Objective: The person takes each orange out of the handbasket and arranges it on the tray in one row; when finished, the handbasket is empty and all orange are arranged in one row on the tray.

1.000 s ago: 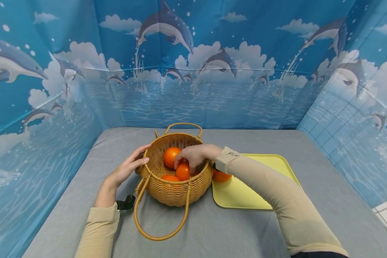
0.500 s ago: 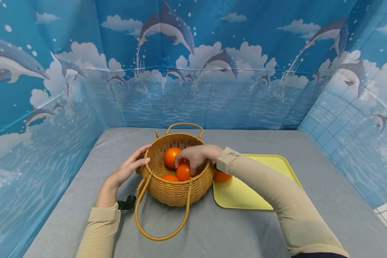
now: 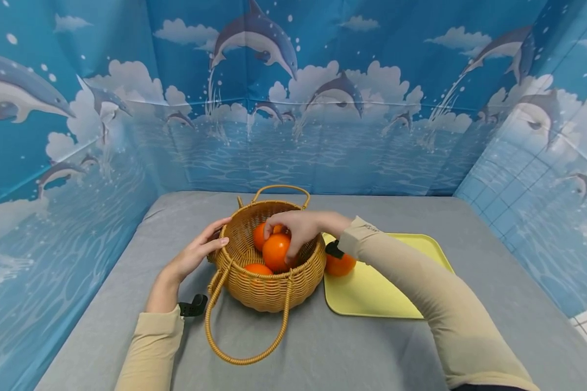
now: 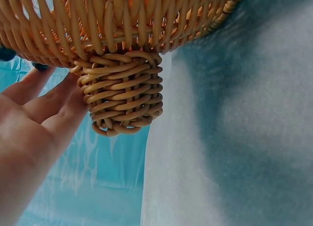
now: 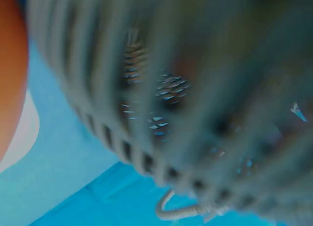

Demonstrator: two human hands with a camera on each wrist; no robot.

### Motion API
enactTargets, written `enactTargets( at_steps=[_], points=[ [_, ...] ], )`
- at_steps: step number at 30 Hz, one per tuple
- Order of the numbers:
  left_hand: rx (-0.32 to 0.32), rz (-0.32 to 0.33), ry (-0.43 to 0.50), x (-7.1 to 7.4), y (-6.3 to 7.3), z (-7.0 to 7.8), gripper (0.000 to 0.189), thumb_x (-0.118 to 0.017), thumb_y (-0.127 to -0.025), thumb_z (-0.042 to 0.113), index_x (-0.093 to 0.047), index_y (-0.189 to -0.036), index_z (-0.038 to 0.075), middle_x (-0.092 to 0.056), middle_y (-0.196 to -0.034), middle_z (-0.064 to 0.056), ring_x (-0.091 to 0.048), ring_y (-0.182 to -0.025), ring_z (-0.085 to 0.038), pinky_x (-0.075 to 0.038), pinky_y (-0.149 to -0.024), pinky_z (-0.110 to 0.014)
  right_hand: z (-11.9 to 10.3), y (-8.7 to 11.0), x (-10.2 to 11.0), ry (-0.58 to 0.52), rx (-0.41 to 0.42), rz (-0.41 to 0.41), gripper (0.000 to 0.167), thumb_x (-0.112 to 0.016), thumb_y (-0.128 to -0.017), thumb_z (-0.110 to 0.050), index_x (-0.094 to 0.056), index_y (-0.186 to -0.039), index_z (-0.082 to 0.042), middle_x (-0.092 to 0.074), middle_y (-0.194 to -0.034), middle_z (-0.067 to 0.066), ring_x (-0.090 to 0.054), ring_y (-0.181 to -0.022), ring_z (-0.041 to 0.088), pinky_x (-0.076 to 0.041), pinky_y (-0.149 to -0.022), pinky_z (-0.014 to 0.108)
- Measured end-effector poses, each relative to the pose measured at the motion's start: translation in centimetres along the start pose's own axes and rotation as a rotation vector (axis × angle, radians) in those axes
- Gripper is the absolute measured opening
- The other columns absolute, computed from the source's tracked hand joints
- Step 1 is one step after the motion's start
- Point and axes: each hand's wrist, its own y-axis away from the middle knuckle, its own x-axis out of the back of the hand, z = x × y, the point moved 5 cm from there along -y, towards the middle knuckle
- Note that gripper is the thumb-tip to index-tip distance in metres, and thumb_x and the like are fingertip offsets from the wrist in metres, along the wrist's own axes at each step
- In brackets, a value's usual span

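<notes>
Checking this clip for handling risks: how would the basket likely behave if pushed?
The basket would probably keep its shape, being tightly woven. Its rounded sides suggest it might rock. The oranges inside could roll, being round.

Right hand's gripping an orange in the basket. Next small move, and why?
Perhaps lift the gripped orange clear of the basket: the right hand holds it inside, and the left hand touches the basket, likely steadying it.

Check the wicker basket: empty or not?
Not empty: the basket holds oranges, at least three showing inside, one gripped by the right hand.
</notes>
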Motion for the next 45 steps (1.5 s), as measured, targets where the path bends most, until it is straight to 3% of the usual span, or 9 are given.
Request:
enactTargets(
  at_steps=[9,17,25,35,45],
  points=[
    [-0.001,0.000,0.001,0.1,0.0,-0.1,0.056,-0.048,-0.098,0.029,-0.026,-0.149,0.023,-0.017,-0.153,-0.008,-0.018,-0.137,-0.030,-0.023,-0.101,-0.055,-0.8,2.2,1.6,-0.238,0.097,0.056,0.061,-0.080,-0.073,-0.016,-0.048,-0.125,-0.011,-0.045,-0.122,0.005,-0.052,-0.097,0.025,-0.047,-0.084,0.039],
    [0.001,-0.003,0.002,-0.1,-0.1,-0.2,0.056,-0.048,-0.098,0.029,-0.026,-0.149,0.023,-0.017,-0.153,-0.008,-0.018,-0.137,-0.030,-0.023,-0.101,-0.054,-0.5,5.2,2.7,-0.249,0.165,0.188,0.065,-0.077,-0.076,-0.017,-0.046,-0.133,-0.007,-0.042,-0.131,0.005,-0.051,-0.103,0.025,-0.046,-0.086,0.040],
    [0.014,0.003,-0.004,-0.1,0.1,-0.1,0.056,-0.048,-0.098,0.031,-0.025,-0.149,0.024,-0.016,-0.153,-0.009,-0.017,-0.137,-0.032,-0.022,-0.101,-0.056,1.1,9.1,3.3,-0.253,0.202,0.363,0.062,-0.077,-0.076,-0.016,-0.050,-0.131,-0.014,-0.045,-0.129,0.003,-0.050,-0.108,0.024,-0.043,-0.088,0.041],
    [0.021,0.006,-0.009,-0.1,0.1,-0.3,0.056,-0.048,-0.098,0.031,-0.025,-0.149,0.025,-0.016,-0.153,-0.009,-0.018,-0.137,-0.031,-0.022,-0.101,-0.055,2.8,13.1,2.4,-0.345,0.174,0.518,0.064,-0.074,-0.079,-0.012,-0.048,-0.137,-0.011,-0.040,-0.130,0.008,-0.051,-0.104,0.026,-0.043,-0.090,0.040],
    [0.025,0.007,-0.008,-0.1,0.0,-0.3,0.056,-0.047,-0.098,0.032,-0.025,-0.149,0.025,-0.015,-0.153,-0.008,-0.017,-0.137,-0.031,-0.022,-0.101,-0.056,5.3,16.1,0.7,-0.402,0.184,0.668,0.067,-0.072,-0.078,0.001,-0.043,-0.137,-0.002,-0.039,-0.139,0.015,-0.051,-0.112,0.022,-0.045,-0.089,0.037]
  ],
)
